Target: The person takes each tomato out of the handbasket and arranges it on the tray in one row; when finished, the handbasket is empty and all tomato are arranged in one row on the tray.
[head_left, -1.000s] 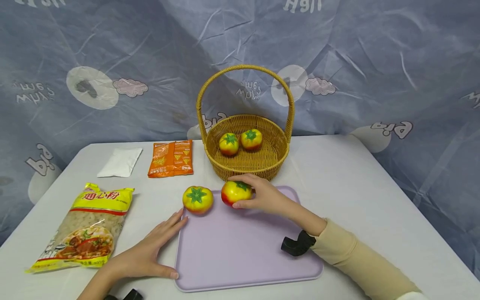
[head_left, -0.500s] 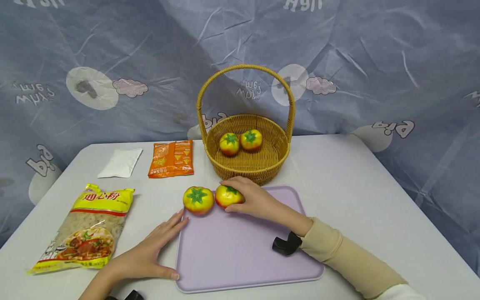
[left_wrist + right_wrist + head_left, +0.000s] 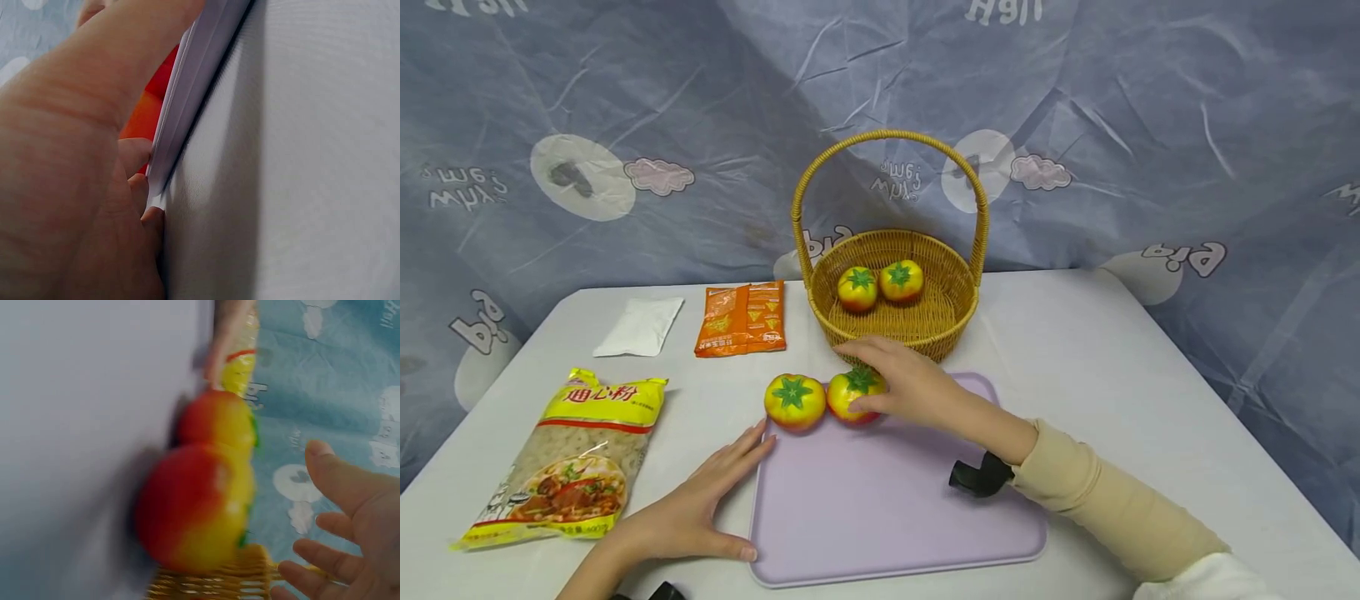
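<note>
Two yellow-and-red tomatoes with green star-shaped tops lie side by side at the back left of the lilac tray (image 3: pixel 880 508). Over the right-hand tomato (image 3: pixel 844 387) hovers my right hand (image 3: pixel 921 387), thumb and fingers spread around it. The right wrist view shows a gap between those fingertips (image 3: pixel 320 448) and the tomato (image 3: pixel 187 512). The other tomato (image 3: pixel 793 402) sits at the tray's back left corner. My left hand (image 3: pixel 681 512) rests at the tray's left edge, fingers extended along it, touching the rim (image 3: pixel 172 122) in the left wrist view.
Behind the tray stands a wicker basket (image 3: pixel 925 342) with a tall handle and two more tomatoes inside. A pasta bag (image 3: pixel 576 462) lies on the left. An orange snack packet (image 3: pixel 742 318) and a white packet (image 3: pixel 642 326) lie at the back left.
My right hand brought its tomato leftward against the other one, set it on the tray and let go, lifting slightly away. The left hand has stayed in place.
</note>
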A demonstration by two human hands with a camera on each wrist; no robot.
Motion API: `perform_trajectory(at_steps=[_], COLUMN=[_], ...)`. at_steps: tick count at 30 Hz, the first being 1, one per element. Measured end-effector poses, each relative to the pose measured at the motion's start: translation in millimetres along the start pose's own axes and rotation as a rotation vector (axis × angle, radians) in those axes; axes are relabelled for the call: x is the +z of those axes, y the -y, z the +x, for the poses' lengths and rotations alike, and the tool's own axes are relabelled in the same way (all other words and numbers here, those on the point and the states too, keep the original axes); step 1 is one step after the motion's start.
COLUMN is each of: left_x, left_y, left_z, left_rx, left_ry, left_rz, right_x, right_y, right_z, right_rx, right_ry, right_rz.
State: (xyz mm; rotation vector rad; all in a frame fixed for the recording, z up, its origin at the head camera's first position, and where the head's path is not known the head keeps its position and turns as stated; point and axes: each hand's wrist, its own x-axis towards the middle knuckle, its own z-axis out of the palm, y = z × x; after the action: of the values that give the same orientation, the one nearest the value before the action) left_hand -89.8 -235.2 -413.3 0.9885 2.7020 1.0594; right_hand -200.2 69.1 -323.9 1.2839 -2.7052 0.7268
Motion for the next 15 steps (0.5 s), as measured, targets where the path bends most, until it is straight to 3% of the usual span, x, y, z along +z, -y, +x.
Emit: perform_trajectory(at_steps=[4,9,15], left_x=[-0.3,0.0,0.8], left_y=[0.4,0.8,1.1], left_z=[0.0,0.2,-0.1], left_rx=[0.000,0.000,0.003], left_ry=[-0.004,-0.003,-0.006], left_rz=[0.007,0.006,-0.006], right_x=[-30.1,-65.8,-82.4], right_y=[-1.9,-25.5,-77.3], right_z=[17.5,44.4,65.9], right_rx=[-0.039,-0.034,0.062], right_ry=[-0.029,-0.125,-0.305], right_rz=[0.062,0.191,0.669])
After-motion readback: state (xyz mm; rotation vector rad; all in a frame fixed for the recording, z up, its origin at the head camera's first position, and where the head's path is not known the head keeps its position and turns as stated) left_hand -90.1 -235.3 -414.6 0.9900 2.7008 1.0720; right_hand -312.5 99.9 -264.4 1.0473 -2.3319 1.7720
